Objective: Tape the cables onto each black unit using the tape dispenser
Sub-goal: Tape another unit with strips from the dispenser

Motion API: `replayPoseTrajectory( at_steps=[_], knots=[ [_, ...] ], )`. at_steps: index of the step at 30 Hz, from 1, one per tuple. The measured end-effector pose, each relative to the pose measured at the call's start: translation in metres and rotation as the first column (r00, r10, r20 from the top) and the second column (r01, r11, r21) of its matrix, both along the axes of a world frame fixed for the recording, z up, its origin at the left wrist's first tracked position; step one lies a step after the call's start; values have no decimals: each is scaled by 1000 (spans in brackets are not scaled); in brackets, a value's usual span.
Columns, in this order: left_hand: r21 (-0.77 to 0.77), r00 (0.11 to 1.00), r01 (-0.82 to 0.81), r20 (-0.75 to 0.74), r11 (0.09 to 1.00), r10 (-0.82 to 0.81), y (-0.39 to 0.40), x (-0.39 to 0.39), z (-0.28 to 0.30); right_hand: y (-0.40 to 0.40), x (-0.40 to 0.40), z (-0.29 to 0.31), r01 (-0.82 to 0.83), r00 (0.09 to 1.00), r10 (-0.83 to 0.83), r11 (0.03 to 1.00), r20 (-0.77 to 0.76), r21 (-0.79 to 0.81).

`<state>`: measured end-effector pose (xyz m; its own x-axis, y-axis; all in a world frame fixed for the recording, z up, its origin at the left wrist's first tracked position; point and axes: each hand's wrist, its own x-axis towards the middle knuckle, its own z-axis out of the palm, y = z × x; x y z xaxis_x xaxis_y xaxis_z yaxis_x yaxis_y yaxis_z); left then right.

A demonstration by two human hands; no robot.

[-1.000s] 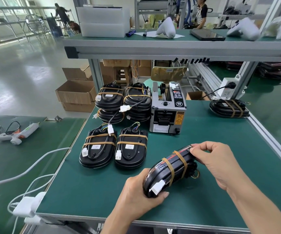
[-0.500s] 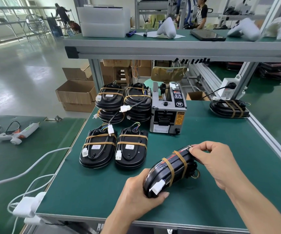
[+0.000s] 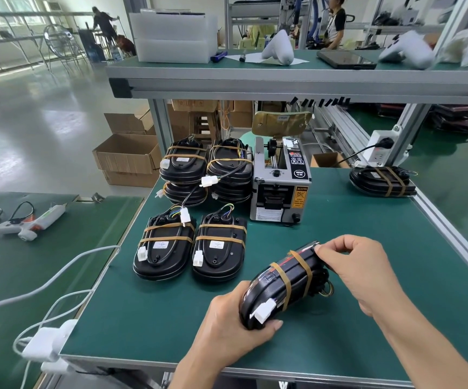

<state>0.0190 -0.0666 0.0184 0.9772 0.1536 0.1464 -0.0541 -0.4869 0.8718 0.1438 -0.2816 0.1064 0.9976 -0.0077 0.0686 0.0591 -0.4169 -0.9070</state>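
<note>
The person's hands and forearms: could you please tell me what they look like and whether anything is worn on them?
Both the left hand and the right hand are bare: no gloves, rings, watch or wristband show. Both forearms are uncovered up to the frame edge, with no sleeve in view. Fingernails are short and unpainted.

Bright, even daylight. Window glare on glossy floor [image 3: 58,127] far left of left hand [image 3: 235,327]. Soft shadow under right hand [image 3: 364,279]. Wide-angle bowing at edges; upper-right corner blurred.
</note>
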Motion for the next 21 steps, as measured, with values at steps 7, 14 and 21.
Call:
replayPoseTrajectory(
  at_steps=[7, 14, 21],
  knots=[
    [44, 999, 14, 33, 999, -16, -1, -1, 2, 1, -1, -4, 15, 1000, -14, 997, -12, 76],
    [30, 1000, 9, 17, 1000, -9, -1, 0, 1, 1, -3, -11, -12, 999, 18, 990, -41, 142],
    [30, 1000, 5, 4, 1000, -5, 1, 1, -3, 0, -4, -18, -18, 999, 24, 989, -42, 144]
  ],
)
